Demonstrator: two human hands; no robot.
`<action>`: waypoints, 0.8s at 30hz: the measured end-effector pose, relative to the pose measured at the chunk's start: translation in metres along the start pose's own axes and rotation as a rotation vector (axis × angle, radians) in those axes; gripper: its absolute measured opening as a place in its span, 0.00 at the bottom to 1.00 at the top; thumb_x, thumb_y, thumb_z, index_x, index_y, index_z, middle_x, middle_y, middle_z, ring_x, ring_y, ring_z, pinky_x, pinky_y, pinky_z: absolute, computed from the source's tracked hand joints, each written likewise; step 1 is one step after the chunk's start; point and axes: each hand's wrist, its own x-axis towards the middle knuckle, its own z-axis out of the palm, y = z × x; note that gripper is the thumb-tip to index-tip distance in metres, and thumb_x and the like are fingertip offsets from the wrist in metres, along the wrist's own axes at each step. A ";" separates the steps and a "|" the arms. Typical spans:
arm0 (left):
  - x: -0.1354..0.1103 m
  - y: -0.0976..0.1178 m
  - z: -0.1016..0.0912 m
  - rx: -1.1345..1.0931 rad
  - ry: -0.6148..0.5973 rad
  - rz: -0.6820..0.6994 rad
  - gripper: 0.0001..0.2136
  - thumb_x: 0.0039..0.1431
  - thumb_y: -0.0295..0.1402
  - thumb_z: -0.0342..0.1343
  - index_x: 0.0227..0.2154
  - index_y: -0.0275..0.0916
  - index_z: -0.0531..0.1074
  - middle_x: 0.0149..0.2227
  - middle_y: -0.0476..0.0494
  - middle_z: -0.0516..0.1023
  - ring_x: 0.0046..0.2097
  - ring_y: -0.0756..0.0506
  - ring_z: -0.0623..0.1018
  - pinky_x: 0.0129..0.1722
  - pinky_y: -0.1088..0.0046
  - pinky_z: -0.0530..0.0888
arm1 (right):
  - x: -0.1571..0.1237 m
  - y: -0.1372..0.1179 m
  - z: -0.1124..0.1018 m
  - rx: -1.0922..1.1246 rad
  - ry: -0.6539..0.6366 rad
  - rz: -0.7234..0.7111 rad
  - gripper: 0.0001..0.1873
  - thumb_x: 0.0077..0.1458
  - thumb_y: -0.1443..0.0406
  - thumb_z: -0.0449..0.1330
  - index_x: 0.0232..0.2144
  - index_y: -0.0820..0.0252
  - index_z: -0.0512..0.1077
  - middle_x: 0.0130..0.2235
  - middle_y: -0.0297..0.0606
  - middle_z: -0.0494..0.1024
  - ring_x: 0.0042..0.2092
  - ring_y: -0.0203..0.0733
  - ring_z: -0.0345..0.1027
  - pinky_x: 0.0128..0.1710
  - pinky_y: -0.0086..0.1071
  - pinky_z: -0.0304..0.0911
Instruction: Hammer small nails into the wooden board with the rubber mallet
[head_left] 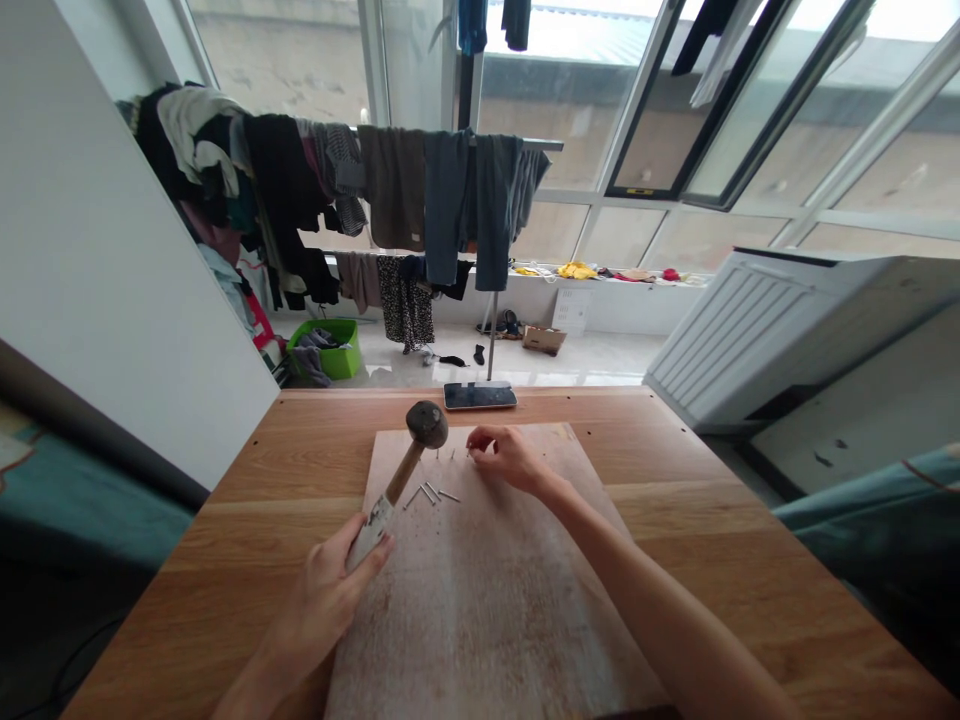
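Daylight from tall windows filled the balcony room beyond the table, where a drying rack [450, 190] hung heavy with dark clothes. On the floor beneath it a green basket [341, 362] held a heap of garments. A small cardboard box [544, 339] lay further right, its contents too small to make out. A white slatted unit [757, 320] leaned at the right.

Closer in, a wooden table [285, 470] carried a pale plywood board [480, 600] laid lengthwise away from the person. A phone [480, 396] lay flat at the table's far edge, just beyond the board.

The person's left hand [322, 600] was clenched around the butt of a hammer [405, 468], with the fingers wrapped over the light end of the wooden handle. The hammer's long axis ran diagonally from the near left up to the far right. Its dark, rounded head pointed away from the person and sat over the board's far left corner. Whether the head touched the wood could not be told.

A few loose nails [431, 493] lay scattered on the board just right of the handle, near its middle. The right hand [508, 456] rested at the board's far end, just right of the hammer head. Its thumb and forefinger were pinched together near the surface, and what they gripped was too small to tell.
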 end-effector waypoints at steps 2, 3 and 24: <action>-0.001 0.002 0.000 -0.003 0.012 0.038 0.21 0.58 0.53 0.53 0.38 0.39 0.76 0.18 0.51 0.71 0.25 0.43 0.76 0.23 0.75 0.68 | -0.001 0.000 0.003 0.003 0.002 0.006 0.07 0.49 0.72 0.60 0.31 0.60 0.77 0.30 0.35 0.80 0.32 0.37 0.71 0.35 0.29 0.64; -0.002 0.003 0.000 -0.003 0.016 0.051 0.21 0.58 0.53 0.53 0.38 0.39 0.76 0.19 0.50 0.72 0.27 0.42 0.77 0.24 0.74 0.69 | -0.001 0.000 0.004 0.003 0.002 0.007 0.08 0.49 0.73 0.60 0.30 0.60 0.78 0.30 0.35 0.80 0.32 0.37 0.71 0.35 0.30 0.64; 0.016 0.015 0.025 0.143 -0.068 0.196 0.14 0.64 0.43 0.48 0.35 0.39 0.73 0.29 0.47 0.77 0.32 0.45 0.76 0.34 0.72 0.67 | 0.000 0.016 0.017 0.001 0.048 -0.012 0.07 0.48 0.75 0.61 0.23 0.60 0.75 0.32 0.34 0.71 0.32 0.37 0.64 0.36 0.31 0.61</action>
